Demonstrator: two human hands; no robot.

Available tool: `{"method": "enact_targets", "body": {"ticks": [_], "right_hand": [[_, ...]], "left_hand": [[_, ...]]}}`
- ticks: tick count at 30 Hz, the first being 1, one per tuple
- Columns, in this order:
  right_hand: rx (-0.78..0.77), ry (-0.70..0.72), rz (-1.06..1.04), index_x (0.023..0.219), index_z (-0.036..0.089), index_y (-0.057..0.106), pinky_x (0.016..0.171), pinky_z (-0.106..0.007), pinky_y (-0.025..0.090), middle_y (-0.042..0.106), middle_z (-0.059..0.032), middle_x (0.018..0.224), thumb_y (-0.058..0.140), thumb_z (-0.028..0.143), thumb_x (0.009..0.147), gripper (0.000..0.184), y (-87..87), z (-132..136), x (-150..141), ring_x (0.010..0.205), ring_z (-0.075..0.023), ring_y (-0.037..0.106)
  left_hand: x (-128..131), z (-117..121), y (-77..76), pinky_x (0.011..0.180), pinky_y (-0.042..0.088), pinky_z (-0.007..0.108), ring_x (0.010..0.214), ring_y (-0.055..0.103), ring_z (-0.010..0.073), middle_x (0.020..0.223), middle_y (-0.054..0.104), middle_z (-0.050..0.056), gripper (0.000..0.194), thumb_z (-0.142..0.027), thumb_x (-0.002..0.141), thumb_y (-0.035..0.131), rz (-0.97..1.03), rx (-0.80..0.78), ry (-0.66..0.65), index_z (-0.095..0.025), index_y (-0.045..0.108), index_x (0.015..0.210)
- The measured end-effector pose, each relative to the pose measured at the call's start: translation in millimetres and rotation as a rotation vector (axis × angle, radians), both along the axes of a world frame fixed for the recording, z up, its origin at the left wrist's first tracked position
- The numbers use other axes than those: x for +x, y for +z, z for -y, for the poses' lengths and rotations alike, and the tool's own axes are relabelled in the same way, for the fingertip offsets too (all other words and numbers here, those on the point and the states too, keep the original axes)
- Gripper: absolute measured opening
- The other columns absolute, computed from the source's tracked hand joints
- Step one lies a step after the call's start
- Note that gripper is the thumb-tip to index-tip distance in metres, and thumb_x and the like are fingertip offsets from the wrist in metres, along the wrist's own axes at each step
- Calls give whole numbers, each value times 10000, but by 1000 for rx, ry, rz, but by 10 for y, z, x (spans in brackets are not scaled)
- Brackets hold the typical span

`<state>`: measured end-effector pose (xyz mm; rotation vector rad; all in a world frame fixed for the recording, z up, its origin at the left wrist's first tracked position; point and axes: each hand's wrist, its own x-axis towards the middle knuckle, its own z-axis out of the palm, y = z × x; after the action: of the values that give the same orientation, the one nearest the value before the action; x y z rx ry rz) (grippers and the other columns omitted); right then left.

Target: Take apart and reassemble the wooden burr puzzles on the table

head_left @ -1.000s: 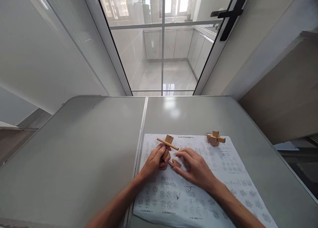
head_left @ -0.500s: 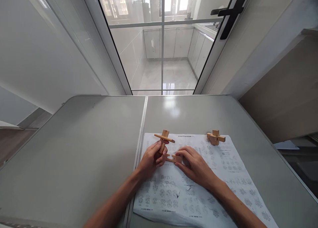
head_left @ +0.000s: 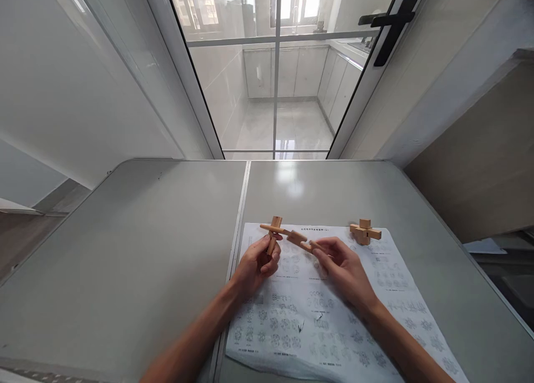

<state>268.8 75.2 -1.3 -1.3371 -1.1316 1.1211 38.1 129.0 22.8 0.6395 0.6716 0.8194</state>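
My left hand (head_left: 261,259) is closed around a cross of wooden puzzle pieces (head_left: 275,225), one upright and one lying across it. My right hand (head_left: 341,265) pinches the near end of a notched wooden puzzle piece (head_left: 297,238). This piece is raised off the paper and slants up toward the cross. Its far end is close to the crosspiece; whether they touch I cannot tell. Both hands are above a printed instruction sheet (head_left: 287,311) covered with small line drawings. Part of the cross is hidden by my left fingers.
An assembled wooden burr puzzle (head_left: 365,233) stands on the sheet's far right corner. The grey table (head_left: 167,249) has a metal seam (head_left: 238,222) left of the sheet. Beyond its far edge is a glass door (head_left: 306,83) with a black handle (head_left: 387,20).
My right hand has lifted the notched puzzle piece from the sheet and tilted it toward the cross. My left hand keeps its hold on the cross, nearly unmoved. The camera view shifted slightly.
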Motion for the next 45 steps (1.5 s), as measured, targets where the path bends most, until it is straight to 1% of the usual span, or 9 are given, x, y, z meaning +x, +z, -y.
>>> {"method": "enact_targets", "body": {"ticks": [4,7,9,14,17,24,34,37,45], "right_hand": [[-71,14,-333,1033,224,686,527,-259,459,600,15,753,838,546,874,390,34,-36,47,581,-128,515],[-83,57,-420,1021,227,692,520,-253,449,581,28,740,865,511,858,371,43,-22,29,572,-120,516],[-81,97,-418,1032,227,695,533,-254,444,581,31,734,850,478,887,329,28,-1,6,580,-119,518],[-48,158,-360,1036,226,686,547,-270,436,593,33,722,811,456,931,282,-18,29,-21,575,-123,518],[-45,178,-337,1025,223,682,538,-278,442,599,28,720,806,474,929,297,-19,27,-21,578,-134,530],[-53,206,-346,1040,228,703,561,-272,454,597,36,689,802,432,946,245,-8,33,-14,575,-124,527],[-56,215,-338,1051,246,706,568,-271,446,626,32,700,794,416,959,213,-16,43,-12,577,-126,545],[-62,220,-332,1037,241,704,573,-278,448,628,35,677,802,434,948,234,4,48,-21,566,-131,548],[-79,223,-287,1041,222,699,574,-285,444,623,37,652,791,464,950,274,-4,48,-31,555,-135,547]], "left_hand": [[6,12,-1,421,178,173,432,212,22,679,472,-65,314,-444,969,675,13,-12,-32,-146,638,1062],[11,19,-4,428,186,177,437,212,27,677,469,-65,331,-456,972,668,-3,-17,-74,-147,633,1086],[11,22,-9,425,201,179,441,224,33,676,463,-64,334,-467,982,655,-19,-22,-121,-147,627,1072],[17,36,-12,402,231,189,444,255,47,665,444,-57,324,-468,1010,614,-13,2,-258,-168,555,904],[27,50,-13,401,244,184,449,256,52,666,455,-60,319,-475,1013,616,-3,18,-299,-182,527,923],[27,61,-35,406,261,180,451,262,51,693,487,-60,331,-495,1010,626,-7,-1,-311,-197,492,954],[10,40,-12,425,248,173,493,197,60,682,402,-84,359,-511,981,658,-4,-26,-308,-191,497,979],[18,47,-19,427,258,175,488,200,58,685,415,-81,367,-522,986,654,-9,-18,-318,-196,489,968],[44,91,-38,442,334,191,472,247,54,710,459,-69,353,-511,991,644,-37,60,-363,-181,533,1049]]}}
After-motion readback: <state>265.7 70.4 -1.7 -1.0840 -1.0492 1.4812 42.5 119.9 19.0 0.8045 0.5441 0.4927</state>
